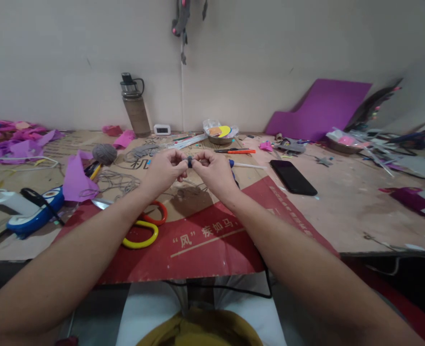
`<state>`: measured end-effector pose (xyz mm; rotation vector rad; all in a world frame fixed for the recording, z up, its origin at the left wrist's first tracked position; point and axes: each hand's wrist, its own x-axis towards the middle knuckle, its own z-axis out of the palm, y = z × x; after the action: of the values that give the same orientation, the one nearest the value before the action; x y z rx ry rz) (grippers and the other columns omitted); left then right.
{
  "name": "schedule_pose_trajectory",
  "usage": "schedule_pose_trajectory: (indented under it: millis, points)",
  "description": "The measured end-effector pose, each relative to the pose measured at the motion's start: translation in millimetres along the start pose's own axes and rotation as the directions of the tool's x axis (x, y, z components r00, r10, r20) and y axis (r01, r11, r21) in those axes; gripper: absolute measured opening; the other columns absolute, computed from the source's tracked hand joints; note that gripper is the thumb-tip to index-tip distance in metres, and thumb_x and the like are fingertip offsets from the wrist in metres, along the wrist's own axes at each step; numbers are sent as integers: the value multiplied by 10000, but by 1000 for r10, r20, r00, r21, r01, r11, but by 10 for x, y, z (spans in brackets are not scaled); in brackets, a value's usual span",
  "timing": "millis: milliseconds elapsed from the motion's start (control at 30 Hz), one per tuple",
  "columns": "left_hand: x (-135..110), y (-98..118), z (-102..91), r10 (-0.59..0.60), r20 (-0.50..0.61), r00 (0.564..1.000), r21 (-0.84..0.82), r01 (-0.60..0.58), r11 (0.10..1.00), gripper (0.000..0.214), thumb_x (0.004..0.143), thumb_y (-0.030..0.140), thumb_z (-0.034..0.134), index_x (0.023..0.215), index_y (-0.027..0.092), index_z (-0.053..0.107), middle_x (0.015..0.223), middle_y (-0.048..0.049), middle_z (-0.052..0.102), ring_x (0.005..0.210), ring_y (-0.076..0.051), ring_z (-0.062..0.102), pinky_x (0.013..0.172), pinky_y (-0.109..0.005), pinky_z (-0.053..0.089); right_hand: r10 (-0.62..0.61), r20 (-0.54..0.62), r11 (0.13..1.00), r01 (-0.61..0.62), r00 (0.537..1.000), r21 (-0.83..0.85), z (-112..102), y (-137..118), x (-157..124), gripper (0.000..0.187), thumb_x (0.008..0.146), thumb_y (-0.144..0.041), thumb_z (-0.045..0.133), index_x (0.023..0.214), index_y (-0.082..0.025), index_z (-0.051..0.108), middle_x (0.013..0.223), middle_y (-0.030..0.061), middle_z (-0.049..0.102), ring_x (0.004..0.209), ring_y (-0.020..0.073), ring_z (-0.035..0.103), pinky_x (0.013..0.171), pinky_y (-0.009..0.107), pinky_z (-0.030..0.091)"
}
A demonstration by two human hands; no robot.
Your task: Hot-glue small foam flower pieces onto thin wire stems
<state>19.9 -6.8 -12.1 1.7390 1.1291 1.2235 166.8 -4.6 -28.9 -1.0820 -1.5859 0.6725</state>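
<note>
My left hand and my right hand meet over the middle of the table, fingertips nearly touching. Between them, both pinch a small dark grey piece; its kind is too small to make out. Scissors with one red and one yellow handle lie below my left wrist, partly hidden by the forearm. Loose grey yarn spreads left of my left hand, with a ball of grey yarn behind it. Just beyond my right hand lies a blue-and-white stick-like tool, partly covered by the hand.
Under my arms lies a red printed cardboard sheet. A black phone rests on the right. Along the wall stand a bottle, a small white clock and a purple sheet. Felt scraps pile up at left.
</note>
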Motion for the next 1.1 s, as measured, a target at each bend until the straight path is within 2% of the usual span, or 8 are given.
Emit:
schedule_pose_trajectory:
  millis: [233,367,433,500,600,833,1000,1100]
  points:
    - [3,-30,19,-56,23,998,-92,58,994,64,739,157,626,786,153,583,520,6,602,430,-100,543,453,-212,449,19,7,999,-19,1000,-49,18,35,0,87,740,-266,549,706,-189,527,565,-51,466,519,90,393,507,239,277]
    - [60,-82,-42,-76,-93,993,-126,64,990,80,748,200,655,777,138,613,544,-10,619,454,-105,578,462,-209,473,-41,-11,989,39,999,-144,14,62,1,167,786,-289,573,908,-178,546,658,-37,523,597,113,468,583,248,344]
    - [95,-127,-80,-69,-155,985,-124,50,991,91,760,210,648,794,131,620,553,-17,628,455,-109,589,463,-210,482,-64,-4,984,63,998,-167,23,65,-9,160,810,-289,561,925,-181,532,711,-21,553,643,122,496,623,255,367]
    - [122,-171,-104,-73,-204,976,-120,49,992,106,758,218,649,806,125,626,582,-23,637,488,-123,621,455,-204,482,-103,42,978,109,994,-179,40,53,-33,92,849,-274,505,853,-189,538,742,-4,574,678,129,510,658,263,379]
    - [135,-206,-100,-102,-241,965,-167,63,984,128,745,225,661,823,126,634,655,-22,652,547,-128,652,453,-190,478,-177,149,964,202,973,-174,79,15,-88,153,885,-231,434,810,-199,564,791,14,612,738,140,534,708,270,390]
    - [108,-129,-42,-206,-191,960,-471,95,877,84,770,186,632,806,140,571,664,12,618,544,-92,627,564,-215,524,-220,343,903,323,913,-283,215,40,-182,211,851,-118,426,726,-212,567,753,39,610,701,164,522,677,293,390]
    - [141,-89,-104,-231,-195,953,-564,84,821,53,766,134,599,743,138,551,652,26,576,461,-22,486,391,-122,317,-210,476,840,407,854,-360,229,29,-206,208,856,-178,525,688,-219,640,719,46,613,701,185,521,675,326,372]
    - [171,-98,-154,-196,-237,951,-549,35,835,93,751,137,605,684,133,540,631,26,557,442,-11,424,375,-131,252,-216,432,810,408,876,-421,45,-43,-128,268,893,-310,524,685,-208,659,782,62,647,776,203,548,701,336,366]
